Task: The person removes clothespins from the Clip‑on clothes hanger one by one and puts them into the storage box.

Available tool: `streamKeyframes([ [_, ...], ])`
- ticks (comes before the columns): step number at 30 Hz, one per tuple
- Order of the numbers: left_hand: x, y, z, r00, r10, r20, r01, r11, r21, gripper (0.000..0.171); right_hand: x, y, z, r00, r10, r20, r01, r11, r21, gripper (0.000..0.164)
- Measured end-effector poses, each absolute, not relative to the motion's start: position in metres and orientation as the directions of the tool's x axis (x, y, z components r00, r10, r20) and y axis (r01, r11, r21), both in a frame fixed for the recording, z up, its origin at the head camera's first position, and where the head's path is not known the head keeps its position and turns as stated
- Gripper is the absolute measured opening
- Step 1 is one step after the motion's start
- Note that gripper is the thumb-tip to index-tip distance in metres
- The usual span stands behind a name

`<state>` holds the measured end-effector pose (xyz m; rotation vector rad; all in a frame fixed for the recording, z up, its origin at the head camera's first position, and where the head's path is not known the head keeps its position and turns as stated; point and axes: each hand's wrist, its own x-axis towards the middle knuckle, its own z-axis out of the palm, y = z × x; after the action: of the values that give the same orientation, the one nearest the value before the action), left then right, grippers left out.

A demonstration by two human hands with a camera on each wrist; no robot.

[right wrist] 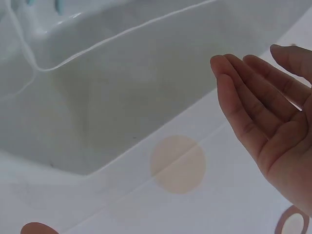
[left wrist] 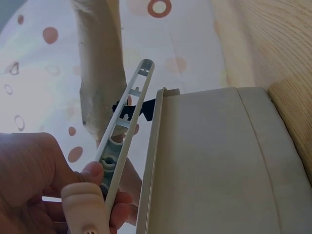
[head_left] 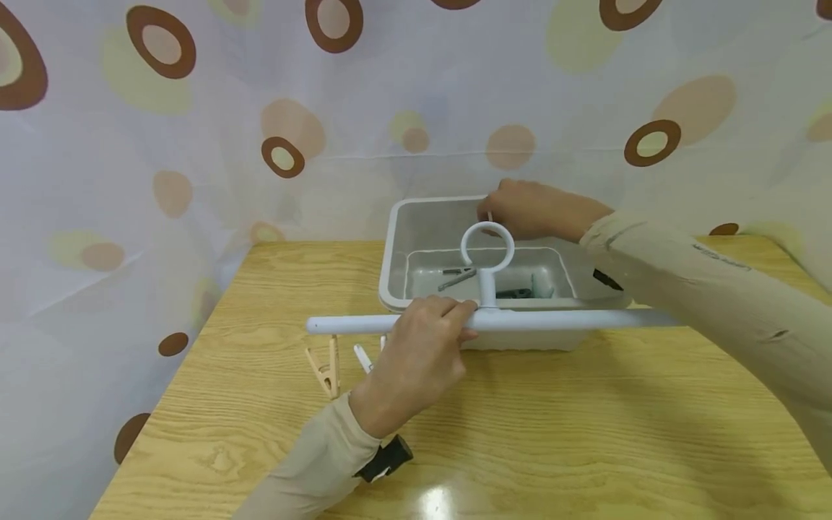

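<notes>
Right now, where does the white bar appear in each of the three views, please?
Head: the white bar runs across the middle, gripped by the left hand.
Left wrist: it slants upward, left of centre, beside the bin.
Right wrist: it is not in this picture.
Shared landmark: the bin, visible in all three views.

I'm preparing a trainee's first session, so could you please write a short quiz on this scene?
1. What does the left hand grip?
A) a cup
B) the white hanger
C) a towel
2. True or false: the basin is empty.
3. Fill in: the part rising from the hanger's middle is shaped like a ____.

Key: 1. B. 2. False; small items lie inside. 3. ring.
</notes>
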<state>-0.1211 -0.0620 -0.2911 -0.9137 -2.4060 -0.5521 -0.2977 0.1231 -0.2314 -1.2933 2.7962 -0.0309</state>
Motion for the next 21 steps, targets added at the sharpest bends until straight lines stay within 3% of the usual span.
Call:
streamKeyframes([
  [12, -0.121, -0.061, -0.291, -0.640, 0.485, 0.596, 0.703, 0.683, 0.200, 0.023, -0.264, 0.124, -0.199, -0.622, -0.768, 0.155, -0.783, 0.614, -0.101, 0.011],
  [21, -0.121, -0.059, -0.292, -0.636, 0.487, 0.599, 0.710, 0.673, 0.207, 0.022, -0.234, 0.137, -0.182, -0.676, -0.700, 0.230, -0.730, 0.680, -0.074, 0.014],
])
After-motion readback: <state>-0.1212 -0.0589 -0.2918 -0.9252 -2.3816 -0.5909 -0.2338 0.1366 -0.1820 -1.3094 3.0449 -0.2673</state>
